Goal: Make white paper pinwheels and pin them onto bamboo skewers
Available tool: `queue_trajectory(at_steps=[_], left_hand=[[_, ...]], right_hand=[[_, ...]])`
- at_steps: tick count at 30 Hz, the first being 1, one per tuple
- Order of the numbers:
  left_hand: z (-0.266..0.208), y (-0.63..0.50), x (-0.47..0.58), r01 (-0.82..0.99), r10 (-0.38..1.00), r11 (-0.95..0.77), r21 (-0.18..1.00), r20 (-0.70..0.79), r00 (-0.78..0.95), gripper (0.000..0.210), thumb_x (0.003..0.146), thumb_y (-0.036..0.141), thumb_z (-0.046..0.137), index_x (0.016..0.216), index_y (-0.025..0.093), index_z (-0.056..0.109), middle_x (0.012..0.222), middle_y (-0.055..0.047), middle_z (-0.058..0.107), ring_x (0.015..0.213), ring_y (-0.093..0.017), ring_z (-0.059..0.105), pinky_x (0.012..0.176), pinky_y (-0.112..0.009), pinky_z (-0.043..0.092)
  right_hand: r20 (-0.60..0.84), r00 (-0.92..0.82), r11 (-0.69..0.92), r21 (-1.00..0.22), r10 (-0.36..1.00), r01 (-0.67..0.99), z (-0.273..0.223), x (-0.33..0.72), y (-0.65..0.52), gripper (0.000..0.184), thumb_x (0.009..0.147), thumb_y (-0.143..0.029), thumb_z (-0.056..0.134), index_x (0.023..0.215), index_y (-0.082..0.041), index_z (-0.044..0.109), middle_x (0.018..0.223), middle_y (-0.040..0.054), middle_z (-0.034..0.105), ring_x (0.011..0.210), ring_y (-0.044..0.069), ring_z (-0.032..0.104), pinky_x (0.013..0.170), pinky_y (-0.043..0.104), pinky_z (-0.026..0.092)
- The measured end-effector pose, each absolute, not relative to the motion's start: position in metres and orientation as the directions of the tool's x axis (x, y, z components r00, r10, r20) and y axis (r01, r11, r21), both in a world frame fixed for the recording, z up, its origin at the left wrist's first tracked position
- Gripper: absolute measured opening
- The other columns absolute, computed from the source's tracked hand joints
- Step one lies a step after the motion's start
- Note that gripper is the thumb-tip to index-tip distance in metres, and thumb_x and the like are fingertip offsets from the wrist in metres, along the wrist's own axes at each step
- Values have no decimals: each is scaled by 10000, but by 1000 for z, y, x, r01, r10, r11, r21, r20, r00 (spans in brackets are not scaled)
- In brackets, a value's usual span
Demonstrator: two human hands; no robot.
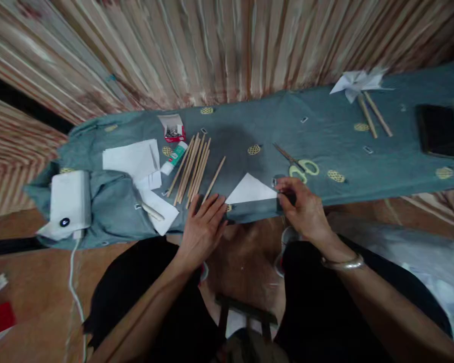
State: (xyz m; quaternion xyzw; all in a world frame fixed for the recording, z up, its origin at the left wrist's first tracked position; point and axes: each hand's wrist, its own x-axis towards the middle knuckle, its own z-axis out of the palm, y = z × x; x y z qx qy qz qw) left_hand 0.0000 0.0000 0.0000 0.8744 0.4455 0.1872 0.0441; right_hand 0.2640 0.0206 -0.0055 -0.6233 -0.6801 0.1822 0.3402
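A white sheet of paper folded into a triangle [251, 190] lies near the front edge of the cloth-covered table. My right hand [304, 209] pinches its right corner between thumb and forefinger. At the left corner rests my left hand [205, 227], palm down with fingers stretched out and the tips by the paper. Just beyond that hand lie several thin wooden sticks [192, 169], one of them apart from the bundle. Scissors [298, 164] with pale green handles lie open behind my right hand.
To the left are a glue stick [174, 158], a small red box of metal pins [174, 132], white paper sheets [130, 160] and a white corded device [70, 199]. Paper pinwheels on sticks [359, 88] and a dark phone-like slab [440, 131] lie at the right. A curtain [227, 50] hangs behind.
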Motion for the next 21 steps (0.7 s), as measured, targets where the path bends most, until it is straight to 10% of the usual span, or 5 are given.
queue_trajectory(at_steps=[21], left_hand=[[4,-3,0,783,842,-536,315,260,472,275,945,210,525,1182,145,648,1302,-144,660,1280,-293,569,1148,-601,325]], right_hand=[[349,-28,250,-613,937,750,-14,244,24,162,861,-279,588,977,-203,673,1130,129,720,1073,300,641,983,494,468]])
